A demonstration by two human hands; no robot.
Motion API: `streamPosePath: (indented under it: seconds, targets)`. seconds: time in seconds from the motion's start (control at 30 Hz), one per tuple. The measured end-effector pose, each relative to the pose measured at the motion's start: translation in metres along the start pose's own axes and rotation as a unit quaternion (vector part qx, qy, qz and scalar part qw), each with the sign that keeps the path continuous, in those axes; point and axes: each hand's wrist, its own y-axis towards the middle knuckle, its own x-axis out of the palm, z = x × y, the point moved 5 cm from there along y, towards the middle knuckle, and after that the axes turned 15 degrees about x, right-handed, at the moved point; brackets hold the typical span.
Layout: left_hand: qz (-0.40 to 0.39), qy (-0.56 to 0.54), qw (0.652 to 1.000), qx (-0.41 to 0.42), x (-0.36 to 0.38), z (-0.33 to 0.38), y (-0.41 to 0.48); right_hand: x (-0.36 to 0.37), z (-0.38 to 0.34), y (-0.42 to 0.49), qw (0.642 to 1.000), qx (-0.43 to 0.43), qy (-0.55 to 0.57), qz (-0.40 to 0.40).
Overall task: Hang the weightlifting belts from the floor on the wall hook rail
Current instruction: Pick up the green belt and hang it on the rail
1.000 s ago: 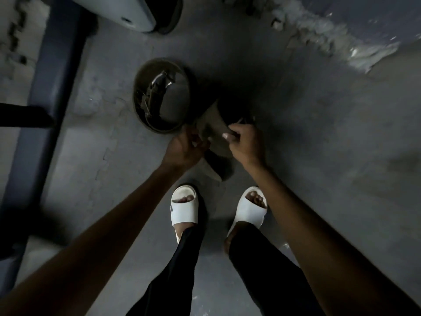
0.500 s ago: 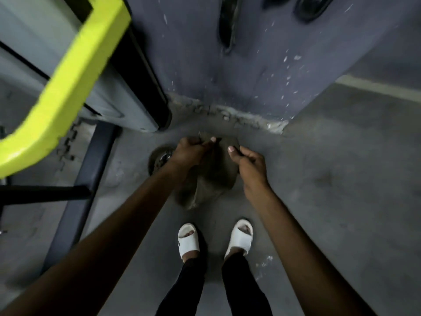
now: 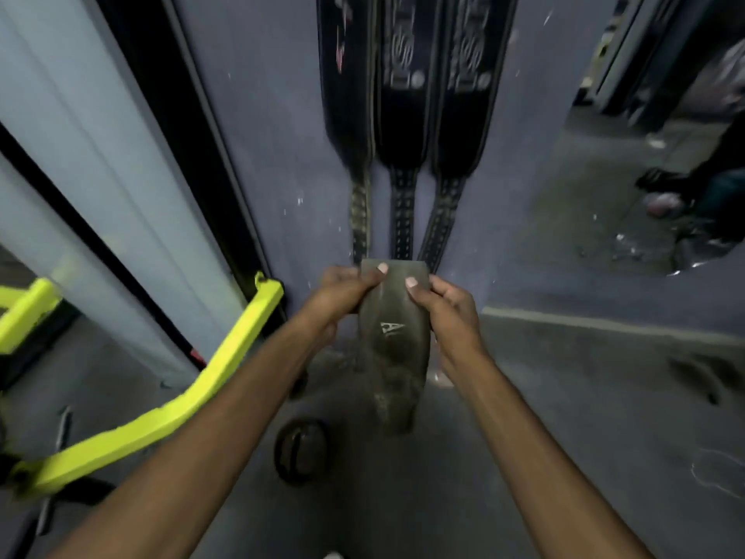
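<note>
An olive-green weightlifting belt (image 3: pixel 393 349) with a white logo hangs down from both my hands in front of the blue-grey wall. My left hand (image 3: pixel 346 290) grips its upper left edge and my right hand (image 3: pixel 445 306) its upper right edge, thumbs on the front face. Three black belts (image 3: pixel 403 115) hang side by side on the wall above, their narrow studded tails reaching down to the top of the held belt. A second belt, coiled (image 3: pixel 302 449), lies on the grey floor below my left forearm. The hook rail itself is out of view.
A neon-yellow machine bar (image 3: pixel 161 421) juts across the lower left, beside a pale panel with black frame (image 3: pixel 133 155). A mirror (image 3: pixel 653 135) at the right reflects a person's legs. Grey floor (image 3: pixel 584 397) spreads to the right.
I have stood up and lifted the olive belt from the floor to wall height, still in both hands. The view has swung up from the floor to the hanging black belts.
</note>
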Motion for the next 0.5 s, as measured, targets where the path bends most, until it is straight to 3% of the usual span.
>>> streamPosePath:
  seconds: [0.27,0.5]
  targets:
    - [0.004,-0.028,0.983,0.179,0.002,0.249,-0.085,0.031,-0.19,-0.157,0.988,-0.142,0.038,-0.047]
    - [0.001,-0.012,0.946,0.325,-0.026,0.4,-0.16,0.078,-0.302,-0.278,0.962,-0.265,0.052,-0.037]
